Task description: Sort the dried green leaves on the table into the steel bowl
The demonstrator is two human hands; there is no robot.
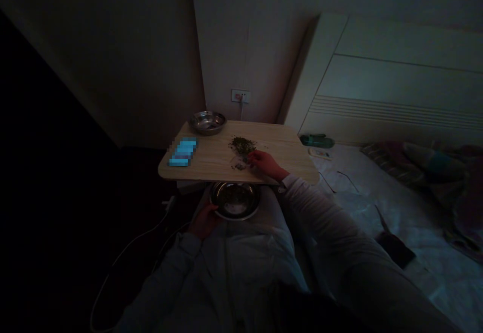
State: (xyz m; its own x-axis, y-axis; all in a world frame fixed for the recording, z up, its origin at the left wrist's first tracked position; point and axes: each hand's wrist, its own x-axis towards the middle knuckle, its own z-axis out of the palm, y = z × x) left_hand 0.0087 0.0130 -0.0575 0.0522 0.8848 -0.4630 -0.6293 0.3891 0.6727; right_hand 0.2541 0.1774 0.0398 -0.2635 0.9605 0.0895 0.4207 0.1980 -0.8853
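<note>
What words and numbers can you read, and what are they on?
No text can be read anywhere.
Bright screen on the table: blurred into blocks.
White device on the bed: too small and dim to read.
Wall socket: a red mark, too small to make out.
Metal bowl at the left hand: no writing visible.

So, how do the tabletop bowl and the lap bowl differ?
The tabletop bowl stands on the table; the lap bowl is off it, over the person's lap. The left hand holds the lap bowl's rim; no hand touches the tabletop bowl. Both are round, shiny metal.
</note>
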